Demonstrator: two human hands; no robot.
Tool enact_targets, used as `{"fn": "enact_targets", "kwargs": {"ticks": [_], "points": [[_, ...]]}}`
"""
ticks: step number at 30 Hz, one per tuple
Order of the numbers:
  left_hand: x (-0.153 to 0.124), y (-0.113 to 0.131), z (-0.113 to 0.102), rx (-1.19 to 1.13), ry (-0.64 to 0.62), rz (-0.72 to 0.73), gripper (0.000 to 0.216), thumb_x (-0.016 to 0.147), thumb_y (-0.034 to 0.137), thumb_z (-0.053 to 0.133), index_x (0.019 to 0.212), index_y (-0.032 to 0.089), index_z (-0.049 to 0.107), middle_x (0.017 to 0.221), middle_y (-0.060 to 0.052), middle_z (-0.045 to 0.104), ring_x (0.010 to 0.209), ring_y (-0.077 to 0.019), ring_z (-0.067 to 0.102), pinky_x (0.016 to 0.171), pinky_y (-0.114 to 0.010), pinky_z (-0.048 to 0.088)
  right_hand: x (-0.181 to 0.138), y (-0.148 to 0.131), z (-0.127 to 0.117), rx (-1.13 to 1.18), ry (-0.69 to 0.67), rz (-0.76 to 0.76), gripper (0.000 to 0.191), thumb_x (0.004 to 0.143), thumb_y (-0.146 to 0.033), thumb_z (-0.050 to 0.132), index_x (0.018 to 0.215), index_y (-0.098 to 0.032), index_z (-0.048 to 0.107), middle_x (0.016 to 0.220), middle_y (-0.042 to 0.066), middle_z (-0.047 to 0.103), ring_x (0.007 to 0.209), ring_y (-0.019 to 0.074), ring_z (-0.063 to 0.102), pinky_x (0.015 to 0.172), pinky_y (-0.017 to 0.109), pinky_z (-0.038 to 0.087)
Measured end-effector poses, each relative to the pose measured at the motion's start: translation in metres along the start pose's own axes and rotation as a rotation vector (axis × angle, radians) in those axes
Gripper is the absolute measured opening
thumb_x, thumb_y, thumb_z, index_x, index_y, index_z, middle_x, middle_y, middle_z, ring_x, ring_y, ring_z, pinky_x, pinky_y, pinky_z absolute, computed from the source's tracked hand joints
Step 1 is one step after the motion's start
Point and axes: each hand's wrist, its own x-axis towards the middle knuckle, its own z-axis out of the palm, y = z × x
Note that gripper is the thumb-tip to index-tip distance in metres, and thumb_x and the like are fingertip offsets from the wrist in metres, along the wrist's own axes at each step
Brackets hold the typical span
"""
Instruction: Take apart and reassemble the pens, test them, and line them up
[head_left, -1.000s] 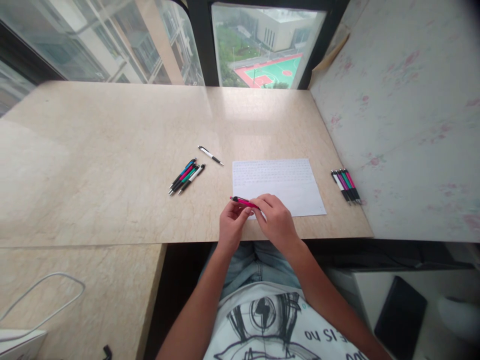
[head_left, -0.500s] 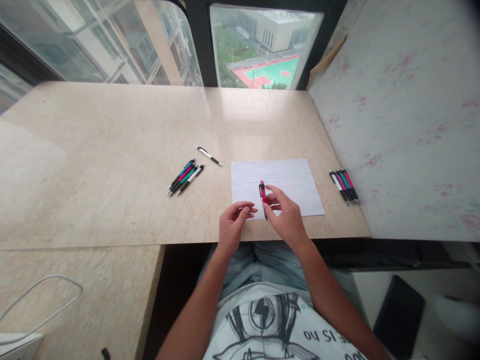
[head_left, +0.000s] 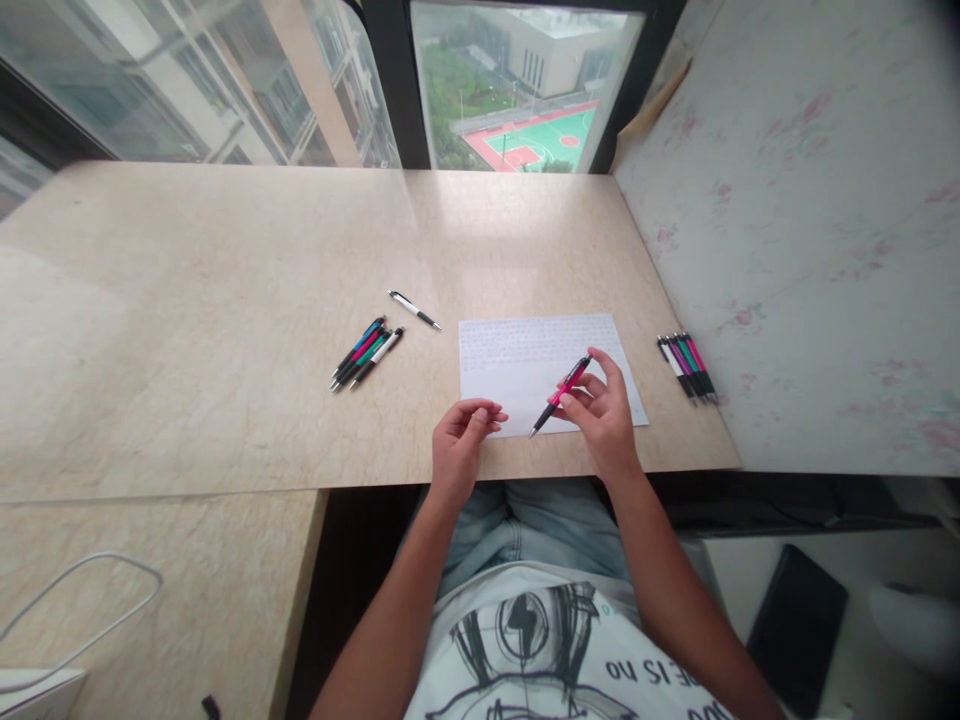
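My right hand (head_left: 609, 420) holds a pink and black click pen (head_left: 562, 393) above the sheet of paper (head_left: 517, 390). The pen slants, its tip down to the left, and my index finger rests at its push-button end. My left hand (head_left: 459, 440) is at the paper's lower left edge, with its fingers loosely curled together and nothing visible in them. Rows of handwriting cover the top part of the paper.
Several pens (head_left: 366, 355) lie in a group left of the paper, with one white and black pen (head_left: 414, 309) apart from them. Another row of pens (head_left: 687, 368) lies by the wall (head_left: 817, 260). A window (head_left: 517, 90) stands behind the desk (head_left: 225, 300).
My right hand has moved right and turned the pen from nearly upright to a slant, its button end now up to the right. My left hand has hardly moved.
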Motion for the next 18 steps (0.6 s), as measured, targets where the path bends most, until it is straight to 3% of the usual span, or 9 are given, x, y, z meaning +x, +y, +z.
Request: {"fn": "enact_targets", "kwargs": {"ticks": [10, 18], "points": [[0.0002, 0.0002, -0.0001, -0.031, 0.005, -0.004, 0.016, 0.082, 0.032, 0.075, 0.09, 0.018, 0.073, 0.09, -0.006, 0.073, 0.081, -0.0154, 0.072, 0.073, -0.025, 0.055, -0.001, 0.005, 0.0015, -0.005, -0.018, 0.007, 0.082, 0.082, -0.036, 0.071, 0.151, -0.038, 0.027, 0.104, 0.001, 0.063, 0.08, 0.0163, 0.07, 0.073, 0.036, 0.063], [-0.0001, 0.0015, 0.0005, -0.034, 0.01, -0.009, 0.017, 0.082, 0.032, 0.075, 0.09, 0.017, 0.073, 0.09, -0.006, 0.073, 0.081, -0.0158, 0.072, 0.073, -0.026, 0.055, -0.0013, 0.0038, 0.0028, 0.053, 0.017, 0.02, 0.07, 0.076, -0.033, 0.077, 0.138, -0.035, 0.043, 0.098, -0.001, 0.063, 0.081, 0.0165, 0.068, 0.072, 0.036, 0.063]]}}
